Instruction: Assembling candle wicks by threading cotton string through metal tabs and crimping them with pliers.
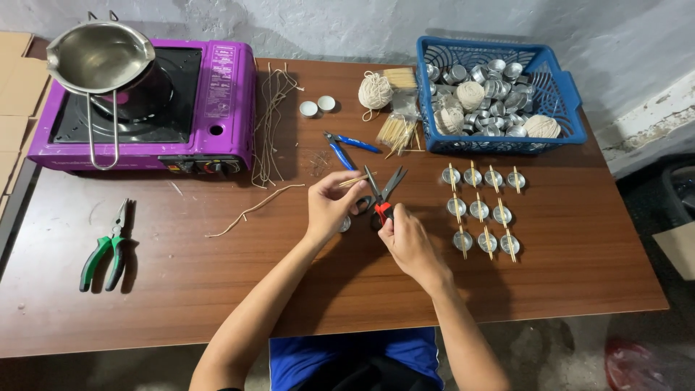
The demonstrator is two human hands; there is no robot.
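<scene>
My right hand grips red-handled scissors with the blades open and pointing away from me. My left hand pinches a thin wooden stick whose tip reaches toward the blades. A small metal cup sits on the table under my left hand, partly hidden. Both hands meet near the middle of the brown table.
Right of my hands stand rows of small metal cups with sticks. A blue basket holds more cups and twine balls. Blue pliers, a stick bundle, wick strands, a purple stove with pot, green pliers.
</scene>
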